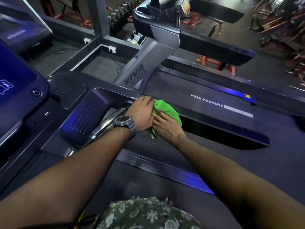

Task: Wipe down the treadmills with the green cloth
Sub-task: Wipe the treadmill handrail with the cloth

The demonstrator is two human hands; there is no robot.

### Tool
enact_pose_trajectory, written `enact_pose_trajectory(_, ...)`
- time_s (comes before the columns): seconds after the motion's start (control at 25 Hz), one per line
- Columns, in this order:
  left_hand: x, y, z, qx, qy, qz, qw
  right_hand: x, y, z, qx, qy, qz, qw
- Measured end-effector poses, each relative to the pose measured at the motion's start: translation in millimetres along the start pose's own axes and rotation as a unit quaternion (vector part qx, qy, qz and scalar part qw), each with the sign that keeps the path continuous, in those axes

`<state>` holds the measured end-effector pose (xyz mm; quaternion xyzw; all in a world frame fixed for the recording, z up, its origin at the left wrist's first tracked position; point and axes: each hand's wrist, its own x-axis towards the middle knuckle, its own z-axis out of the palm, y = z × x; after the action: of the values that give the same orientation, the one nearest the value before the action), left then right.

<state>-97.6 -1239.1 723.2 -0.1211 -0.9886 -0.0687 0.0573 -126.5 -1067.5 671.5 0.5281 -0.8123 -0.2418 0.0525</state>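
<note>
Right now you have both hands gathered on the green cloth [166, 111], which sits bunched up at the end of the handrail [105, 120] of the treadmill [85, 113] you stand on, just above the gap to the next machine. Your left hand [142, 114], with the dark watch [123, 123] on its wrist, lies over the near-left part of the cloth, fingers curled down onto it and knuckles up. Your right hand [166, 128] holds the cloth from below and beside, its fingers wrapped into the folds and touching your left hand's fingers. How tightly either hand squeezes is hard to judge, since the cloth hides the fingertips. A short corner of the cloth hangs down between your wrists. Beyond the cloth runs the neighbouring treadmill [214, 103], whose belt reads "PUSH YOURSELF" and whose grey upright [145, 63] carries the word "VIVA". To your left the glossy console [18, 83] shows blue reflections. Behind the machines you see wall sockets [112, 49] and red-framed gym equipment [212, 61].
</note>
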Motion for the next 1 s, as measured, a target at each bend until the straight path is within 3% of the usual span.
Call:
enact_pose_trajectory(0.12, -1.9, 3.2, 1.3, 0.009, -0.002, -0.018, 1.000, -66.2, 19.0, 24.4, -0.022, -0.061, -0.032, 0.997)
enact_pose_trajectory(0.2, -1.1, 12.3, 2.4, 0.016, 0.002, -0.039, 0.999, -95.3, 19.4, 33.3, -0.061, -0.040, -0.032, 0.997)
enact_pose_trajectory(0.32, 9.4, 41.0, 0.5, 0.001, -0.005, -0.055, 0.998, -60.0, 17.5, 26.4, -0.007, -0.019, -0.028, 0.999)
enact_pose_trajectory(0.4, 13.5, 56.4, 1.3, 0.000, 0.000, -0.058, 0.998, -47.1, 18.5, 17.9, -0.035, -0.019, -0.015, 0.999)
enact_pose_trajectory(0.6, 14.0, 86.0, 10.0, -0.002, 0.007, -0.099, 0.995, -168.8, 45.2, 71.5, -0.100, -0.027, -0.009, 0.995)
enact_pose_trajectory(0.84, 25.8, 140.6, 18.6, 0.008, 0.007, -0.052, 0.999, -131.5, 41.1, 56.2, -0.051, 0.010, 0.004, 0.999)
enact_pose_trajectory(0.92, 26.4, 148.0, 23.1, 0.005, 0.009, -0.057, 0.998, -167.3, 50.0, 65.5, -0.092, -0.011, 0.002, 0.996)
enact_pose_trajectory(1.0, 26.7, 150.2, 28.7, 0.005, 0.015, -0.072, 0.997, -226.9, 65.5, 90.0, -0.102, 0.018, 0.013, 0.995)
